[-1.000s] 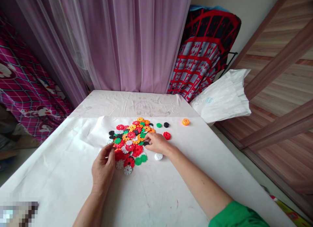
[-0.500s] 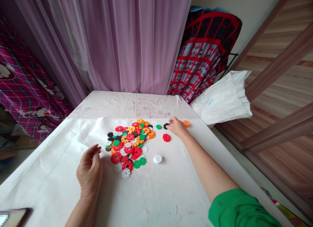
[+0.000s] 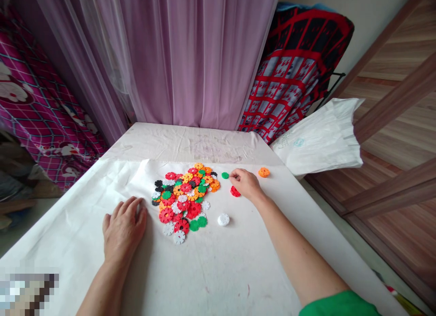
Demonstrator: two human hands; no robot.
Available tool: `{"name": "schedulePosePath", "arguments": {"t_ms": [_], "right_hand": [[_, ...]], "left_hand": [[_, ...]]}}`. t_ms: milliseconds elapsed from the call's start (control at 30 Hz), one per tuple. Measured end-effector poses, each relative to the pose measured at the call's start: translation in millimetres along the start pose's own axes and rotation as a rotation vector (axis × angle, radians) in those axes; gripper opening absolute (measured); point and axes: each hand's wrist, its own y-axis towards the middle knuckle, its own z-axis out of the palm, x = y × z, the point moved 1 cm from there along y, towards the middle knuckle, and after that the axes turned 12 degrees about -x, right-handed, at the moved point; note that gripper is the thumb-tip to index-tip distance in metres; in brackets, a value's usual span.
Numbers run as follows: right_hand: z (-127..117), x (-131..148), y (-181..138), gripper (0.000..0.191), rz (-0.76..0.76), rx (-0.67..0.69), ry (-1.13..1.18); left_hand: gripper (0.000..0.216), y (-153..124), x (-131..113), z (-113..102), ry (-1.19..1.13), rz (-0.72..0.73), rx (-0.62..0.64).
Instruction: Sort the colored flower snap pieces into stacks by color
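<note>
A loose heap of notched plastic snowflake discs (image 3: 185,187) in red, orange, green, white and black lies mid-table. To its left, my left hand (image 3: 124,227) rests palm down on the cloth, fingers stretched out, holding nothing. My right hand (image 3: 245,183) is right of the heap with thumb and fingers brought together; what is between them is hidden. Its fingertips are beside a green disc (image 3: 225,175), and the black disc seen there before is covered. Red discs (image 3: 235,191) lie partly under the hand. Stacked orange discs (image 3: 264,172) and stacked white discs (image 3: 224,219) stand apart.
A white cloth covers the table (image 3: 190,279). A pixelated object (image 3: 27,293) lies at the lower left corner. A white bag (image 3: 323,141) hangs past the right edge, near a red-and-black cloth (image 3: 289,71). Purple curtains (image 3: 190,57) are behind the table.
My left hand has turned from a raised, curled pose to lying palm down. My right hand has shifted slightly left and now covers the black disc. The camera view has shifted slightly.
</note>
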Motion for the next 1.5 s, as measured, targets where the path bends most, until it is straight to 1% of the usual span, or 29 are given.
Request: {"name": "schedulePosePath", "arguments": {"t_ms": [133, 200, 267, 333, 433, 533, 600, 667, 700, 767, 800, 867, 967, 1033, 1067, 1133, 1233, 1367, 1500], "right_hand": [[15, 59, -40, 0.013, -0.19, 0.222, 0.091], [23, 84, -57, 0.013, -0.288, 0.292, 0.093], [29, 102, -67, 0.014, -0.376, 0.327, 0.068], [34, 114, -72, 0.015, -0.437, 0.343, 0.007], [39, 122, -74, 0.012, -0.505, 0.352, -0.114], [44, 125, -77, 0.015, -0.564, 0.32, -0.183], [46, 125, -80, 0.016, -0.581, 0.285, -0.179], [44, 120, -82, 0.017, -0.564, 0.228, -0.126], [42, 115, -82, 0.017, -0.533, 0.179, -0.081], [34, 97, -81, 0.018, -0.415, 0.046, 0.044], [29, 84, -79, 0.017, -0.322, -0.023, 0.119], [20, 49, -74, 0.016, -0.071, -0.143, 0.281], [8, -7, -66, 0.031, 0.384, -0.288, 0.503], [6, -34, -63, 0.04, 0.573, -0.372, 0.598], [6, -42, -62, 0.043, 0.621, -0.395, 0.626], [11, -50, -61, 0.044, 0.646, -0.4, 0.649], [21, -48, -59, 0.042, 0.605, -0.366, 0.61], [29, -47, -56, 0.035, 0.552, -0.344, 0.481], [28, -52, -56, 0.029, 0.498, -0.279, 0.331]], "left_hand": [[0.047, -1, -6, -1, 0.038, -0.019, 0.016], [0.046, -1, -8, -2, 0.035, -0.03, 0.012], [0.045, -2, -8, -3, 0.029, -0.035, 0.011], [0.045, -3, -8, -3, 0.023, -0.032, 0.01], [0.043, -4, -9, -1, 0.012, -0.024, -0.004], [0.043, -4, -10, -1, 0.005, -0.032, -0.008], [0.044, -5, -10, -1, 0.003, -0.037, 0.0], [0.044, -5, -11, -2, 0.001, -0.037, 0.002], [0.044, -5, -11, -2, -0.001, -0.037, -0.001], [0.043, -6, -10, -2, -0.003, -0.035, -0.008], [0.043, -6, -10, -2, -0.003, -0.031, -0.011], [0.043, -5, -9, -1, -0.004, -0.018, -0.017], [0.044, -4, -7, 0, -0.003, -0.001, -0.017], [0.045, -3, -6, 1, 0.002, 0.013, -0.005], [0.046, -2, -5, 1, 0.004, 0.02, -0.001], [0.047, -1, -4, 1, 0.005, 0.034, 0.003], [0.046, -1, -2, 1, 0.008, 0.046, 0.001], [0.045, 0, 1, 4, 0.035, 0.057, -0.005], [0.043, 3, 4, 7, 0.039, 0.062, -0.028]]}}
